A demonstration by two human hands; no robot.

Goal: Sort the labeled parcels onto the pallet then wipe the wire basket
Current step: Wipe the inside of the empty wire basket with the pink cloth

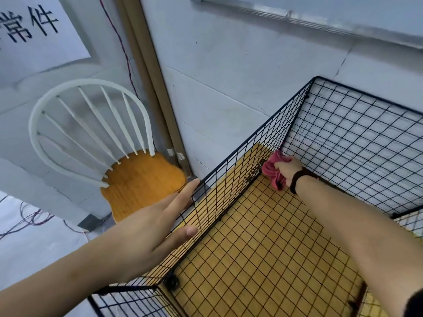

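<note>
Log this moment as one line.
right hand: grips pink cloth in black wire basket corner | left hand: flat against basket side

Bright even light, soft blur, bowed edges

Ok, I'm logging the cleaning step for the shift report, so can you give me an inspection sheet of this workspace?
Surface: yellow wooden panel under the basket's mesh floor.
Job's things: black wire basket, no parcels inside; pink cloth bunched in its far corner; parcels and pallet not seen.
Clutter: nothing seen.
Hands: left hand flat, fingers straight, on the basket's left wall; right hand grips the cloth.
Cables: thin wires down the wall, more on the floor at left.
Surroundings: white chair, cardboard tubes, wall sign.
</note>
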